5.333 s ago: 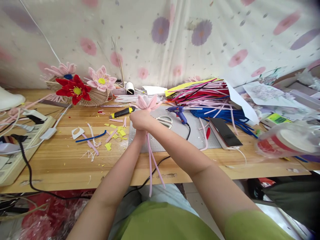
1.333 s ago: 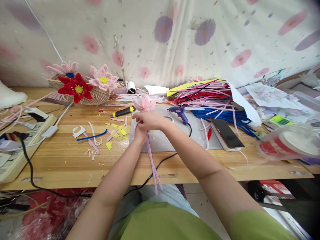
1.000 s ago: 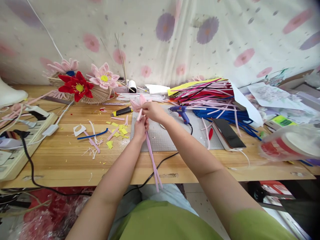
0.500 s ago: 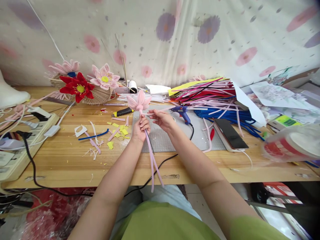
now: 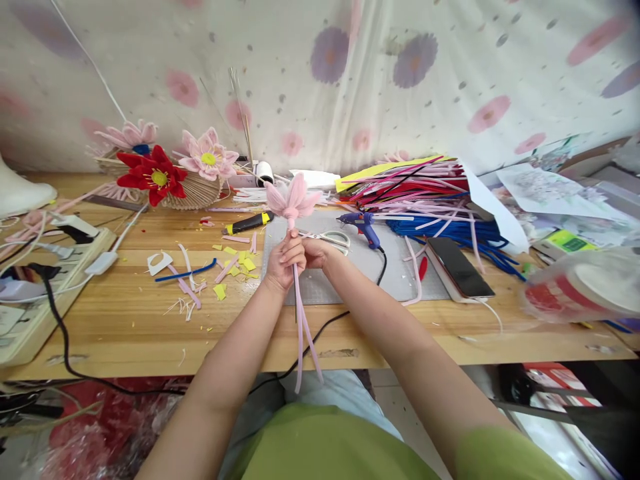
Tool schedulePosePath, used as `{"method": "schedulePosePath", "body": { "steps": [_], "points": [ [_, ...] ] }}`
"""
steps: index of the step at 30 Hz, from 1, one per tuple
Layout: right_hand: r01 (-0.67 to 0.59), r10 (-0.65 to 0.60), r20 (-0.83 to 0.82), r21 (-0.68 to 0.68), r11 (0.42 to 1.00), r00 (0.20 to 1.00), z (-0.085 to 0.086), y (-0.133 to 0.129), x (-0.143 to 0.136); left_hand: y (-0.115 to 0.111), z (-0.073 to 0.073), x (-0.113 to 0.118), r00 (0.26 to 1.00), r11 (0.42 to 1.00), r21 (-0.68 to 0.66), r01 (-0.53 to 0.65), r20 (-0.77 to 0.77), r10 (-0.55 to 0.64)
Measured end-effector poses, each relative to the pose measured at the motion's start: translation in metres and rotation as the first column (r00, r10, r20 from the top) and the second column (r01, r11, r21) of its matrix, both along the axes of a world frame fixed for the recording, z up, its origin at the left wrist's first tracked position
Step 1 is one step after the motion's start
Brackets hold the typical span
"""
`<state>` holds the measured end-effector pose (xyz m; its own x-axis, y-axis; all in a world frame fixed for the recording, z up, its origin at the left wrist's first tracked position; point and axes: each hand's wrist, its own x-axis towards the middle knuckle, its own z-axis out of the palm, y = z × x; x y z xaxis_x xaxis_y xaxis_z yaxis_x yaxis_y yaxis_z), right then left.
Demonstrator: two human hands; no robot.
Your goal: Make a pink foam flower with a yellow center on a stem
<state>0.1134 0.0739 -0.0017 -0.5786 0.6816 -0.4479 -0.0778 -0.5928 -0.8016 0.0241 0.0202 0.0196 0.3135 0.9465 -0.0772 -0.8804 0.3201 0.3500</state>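
A pink pipe-cleaner flower stands upright, its fluffy petals at the top. My left hand is closed around its stem just under the petals. Two long pale pink pipe cleaners and a thin dark wire hang down below that fist. Right beside it, my right hand is closed, with its fingertips hidden behind the left hand and the stem; what they hold does not show. A pair of scissors lies on the grey cutting mat just beyond the right hand.
A blue glue gun rests on the mat, its black cord running forward. Bundles of pipe cleaners lie behind. A phone is at right, a yellow-black cutter, scraps and a power strip at left. Finished flowers stand behind.
The flower has moved slightly right and turned a little. My right hand has come in against the left, its fingers going behind the stem; the pink strip it pinched is now hidden.
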Motion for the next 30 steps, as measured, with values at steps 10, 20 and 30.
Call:
{"method": "schedulePosePath", "body": {
  "steps": [10,20,30],
  "points": [
    [0.284,-0.259,-0.122,0.274,0.919,0.958,0.029,-0.009,0.021,0.010,-0.005,-0.002,0.986,0.993,-0.003,0.119,-0.119,-0.119],
    [0.108,-0.044,-0.268,0.230,0.967,0.962,0.028,-0.001,0.026,0.013,-0.010,-0.004,0.938,0.987,0.047,0.152,-0.321,-0.129],
    [0.412,-0.446,0.041,0.312,0.856,0.894,0.038,0.003,0.009,0.017,-0.031,0.014,0.526,0.914,0.352,-0.200,-0.749,0.403]
  ]
}}
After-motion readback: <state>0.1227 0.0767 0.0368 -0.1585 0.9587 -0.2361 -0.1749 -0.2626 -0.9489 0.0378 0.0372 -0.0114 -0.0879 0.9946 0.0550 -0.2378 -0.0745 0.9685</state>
